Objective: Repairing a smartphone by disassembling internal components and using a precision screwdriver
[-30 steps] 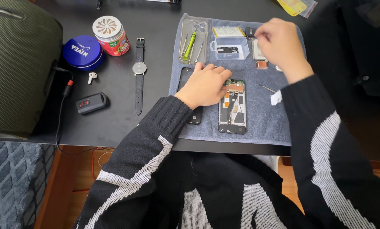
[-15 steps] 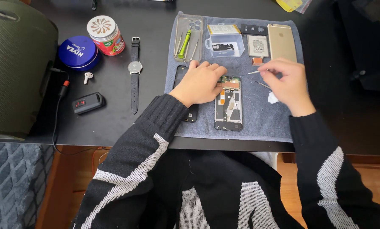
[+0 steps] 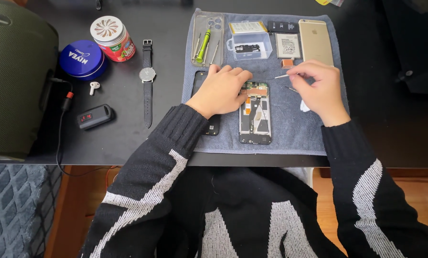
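Observation:
An opened phone [image 3: 255, 114] with its circuit boards showing lies on a blue-grey towel [image 3: 295, 134]. My left hand [image 3: 221, 88] lies palm down on the phone's top left corner and holds it in place. Its wrist covers a black phone panel [image 3: 213, 126] beside the phone. To the right of the phone's top end, my right hand [image 3: 319, 88] pinches a thin metal tool [image 3: 280, 76] whose tip points left. A second thin tool [image 3: 290, 89] lies on the towel just below it.
At the towel's far edge are a clear case with screwdrivers [image 3: 207, 38], a clear plastic box [image 3: 249, 43], a battery [image 3: 288, 45] and a gold phone [image 3: 315, 42]. Left on the black table: a wristwatch [image 3: 147, 75], blue tin [image 3: 81, 59], jar [image 3: 112, 37], earbud [image 3: 94, 87], key fob [image 3: 93, 116], green speaker [image 3: 13, 81].
My right hand has come down from the far right of the towel to beside the opened phone and now holds the thin tool. My left hand has stayed on the phone.

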